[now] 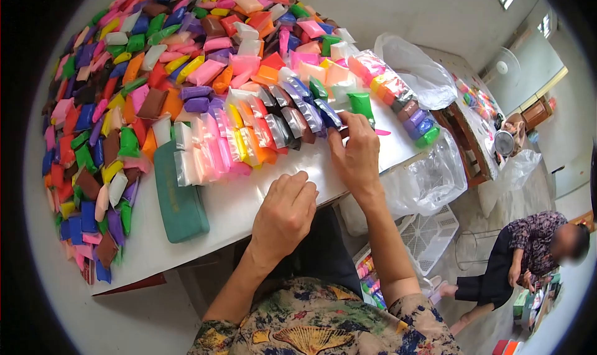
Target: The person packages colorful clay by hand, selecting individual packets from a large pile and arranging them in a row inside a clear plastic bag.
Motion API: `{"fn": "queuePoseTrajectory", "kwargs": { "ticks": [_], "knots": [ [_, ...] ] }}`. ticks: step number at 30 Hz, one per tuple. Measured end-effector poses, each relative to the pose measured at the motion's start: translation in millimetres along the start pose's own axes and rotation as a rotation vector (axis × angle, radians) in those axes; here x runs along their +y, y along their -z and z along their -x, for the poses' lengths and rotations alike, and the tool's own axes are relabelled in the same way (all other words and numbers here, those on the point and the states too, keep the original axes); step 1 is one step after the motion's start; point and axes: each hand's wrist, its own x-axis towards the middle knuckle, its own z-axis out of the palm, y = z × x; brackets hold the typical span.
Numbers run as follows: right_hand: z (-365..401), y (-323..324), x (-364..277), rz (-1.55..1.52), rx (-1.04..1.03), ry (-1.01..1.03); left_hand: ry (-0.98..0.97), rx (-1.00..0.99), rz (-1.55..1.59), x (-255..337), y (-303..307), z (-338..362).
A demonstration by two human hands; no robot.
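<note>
My right hand (356,153) pinches the lower end of a dark blue clay-like packet (328,113) at the right end of a double row of packets. My left hand (286,212) hovers by the table's near edge, fingers curled together, and no packet shows in it. The row of small clear-wrapped packets (219,144) runs from pale pink through pink, yellow, orange, red, black and brown to purple and blue. Just right of the blue packet lies a green packet (360,108).
A large heap of coloured packets (205,56) covers the far and left table. A teal case (179,193) lies at the near edge. A filled clear bag of packets (398,97) and plastic bags (429,174) lie right. A white basket (429,237) stands below; another person (528,255) sits at right.
</note>
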Motion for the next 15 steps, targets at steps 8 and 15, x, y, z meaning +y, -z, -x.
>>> {"fn": "queuePoseTrajectory", "kwargs": {
  "ticks": [8,15],
  "knots": [
    [-4.8,-0.2,-6.2,0.164,-0.06,0.08,-0.04,0.006,-0.064,-1.1,-1.9,1.1],
    [-4.5,-5.1,-8.3,0.179,-0.063,0.039,-0.045,-0.01,-0.095,0.2,-1.2,-0.4]
  ]
}}
